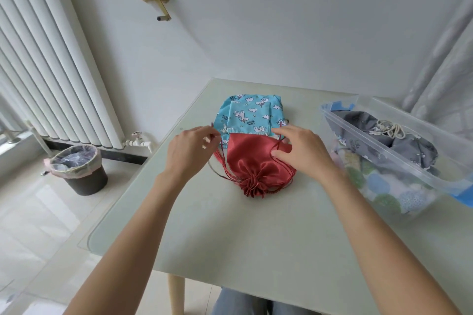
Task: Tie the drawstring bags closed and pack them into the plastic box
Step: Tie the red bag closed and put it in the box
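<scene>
Red satin drawstring bag (pixel 252 158): lies flat at table centre, mouth gathered shut and pointing toward 6 o'clock, base toward 12. Red cords (pixel 222 161) trail off its 9 o'clock side and loop round its 3 o'clock side.

Blue printed bags (pixel 249 114): stacked at 12 o'clock of the red bag, their near edge tucked under its base.

Left hand (pixel 189 151): at 9 o'clock of the red bag, fingertips pinching a red cord end.

Right hand (pixel 304 151): at 3 o'clock, resting on the red bag's upper corner, fingers curled, a red cord running under them; a firm grip cannot be told.

Clear plastic box (pixel 399 140): at 3 o'clock on the table (pixel 230 238), holding a grey bag (pixel 399 135) over patterned ones.

Bin (pixel 78 170): on floor, 9 o'clock, beside radiator (pixel 46 59).
</scene>
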`<action>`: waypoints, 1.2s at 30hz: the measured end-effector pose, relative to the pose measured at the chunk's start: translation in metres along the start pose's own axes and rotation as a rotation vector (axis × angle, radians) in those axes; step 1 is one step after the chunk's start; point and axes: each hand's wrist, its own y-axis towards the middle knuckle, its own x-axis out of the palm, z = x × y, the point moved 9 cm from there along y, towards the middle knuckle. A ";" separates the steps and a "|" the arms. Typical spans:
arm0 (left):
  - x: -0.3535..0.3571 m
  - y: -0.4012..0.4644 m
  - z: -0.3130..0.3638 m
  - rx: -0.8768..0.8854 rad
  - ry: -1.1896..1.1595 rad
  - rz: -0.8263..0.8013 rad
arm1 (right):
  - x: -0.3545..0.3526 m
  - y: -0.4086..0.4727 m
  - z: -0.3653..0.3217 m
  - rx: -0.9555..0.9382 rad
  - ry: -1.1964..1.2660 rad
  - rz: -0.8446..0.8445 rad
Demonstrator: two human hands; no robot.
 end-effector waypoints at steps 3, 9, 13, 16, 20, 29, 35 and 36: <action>-0.002 0.006 0.009 0.015 -0.163 0.049 | 0.005 0.010 -0.008 -0.054 0.239 -0.019; 0.021 0.018 0.004 -0.095 -0.355 -0.041 | 0.033 0.025 -0.012 -0.130 0.262 -0.151; 0.043 0.010 -0.005 -0.143 -0.406 -0.129 | 0.011 0.010 0.011 -0.016 0.250 0.170; 0.048 0.006 -0.005 -0.136 -0.438 -0.159 | 0.012 -0.009 0.027 0.068 0.121 0.197; 0.051 0.004 0.000 -0.096 -0.457 -0.167 | 0.045 -0.013 0.020 0.021 -0.173 -0.004; 0.056 -0.003 -0.001 -0.111 -0.508 -0.160 | 0.072 -0.009 0.031 0.165 -0.270 -0.198; 0.054 0.002 -0.007 -0.192 -0.550 -0.149 | 0.057 -0.010 0.042 0.230 0.049 -0.198; 0.054 0.003 -0.005 -0.179 -0.548 -0.153 | 0.054 -0.010 0.042 0.234 0.115 -0.205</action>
